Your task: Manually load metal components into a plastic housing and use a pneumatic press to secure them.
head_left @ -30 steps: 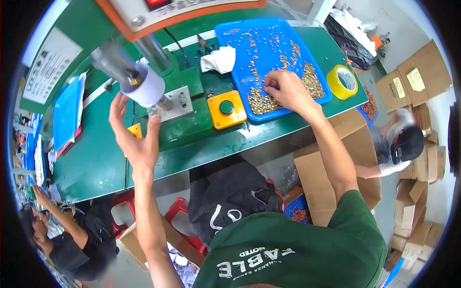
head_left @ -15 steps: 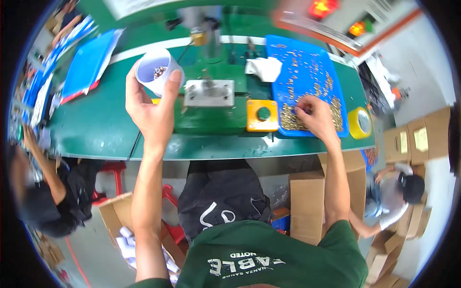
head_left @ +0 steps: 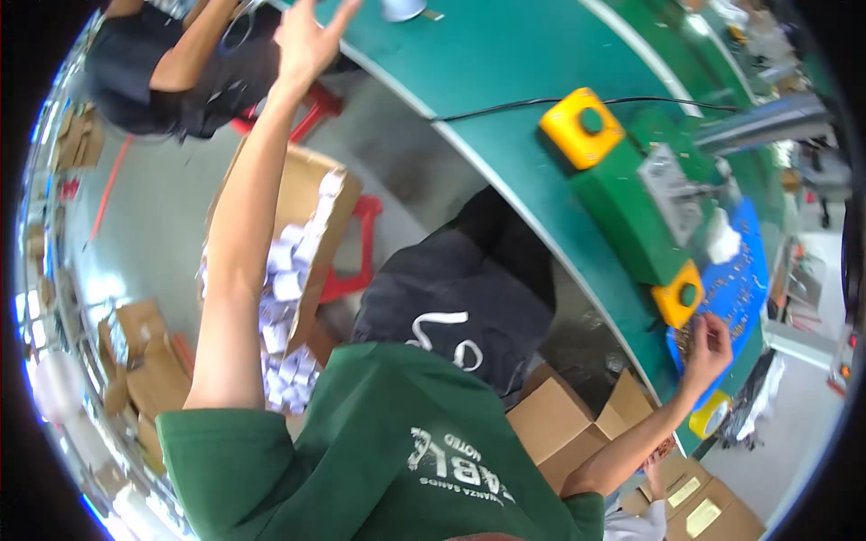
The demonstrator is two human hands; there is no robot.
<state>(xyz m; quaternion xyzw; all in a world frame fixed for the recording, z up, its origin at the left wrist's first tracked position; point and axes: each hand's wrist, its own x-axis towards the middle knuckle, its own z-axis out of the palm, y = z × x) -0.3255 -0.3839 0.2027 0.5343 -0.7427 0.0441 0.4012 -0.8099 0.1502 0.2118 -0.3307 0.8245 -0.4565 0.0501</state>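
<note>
My left hand (head_left: 311, 41) is stretched out at the top of the view, past the table edge, fingers spread and holding nothing. Just right of it a white cup (head_left: 401, 8) stands on the green table, cut off by the picture's edge. My right hand (head_left: 709, 350) is at the near end of the blue tray (head_left: 732, 279), which holds small brass-coloured parts (head_left: 683, 343). Its fingers are curled in with the tips together; what they hold is too small to make out. Beside that hand is a yellow box with a green button (head_left: 682, 294).
A green press machine (head_left: 622, 216) with a metal plate and a second yellow button box (head_left: 582, 128) stands on the table. A black cable (head_left: 505, 108) crosses the tabletop. A carton of white cylindrical pieces (head_left: 289, 284) and a red stool (head_left: 361, 243) are below. Another person (head_left: 171, 72) sits at upper left.
The view has swung left. My left hand has let go of the white cup, which now stands on the table farther left. My right hand stays at the tray.
</note>
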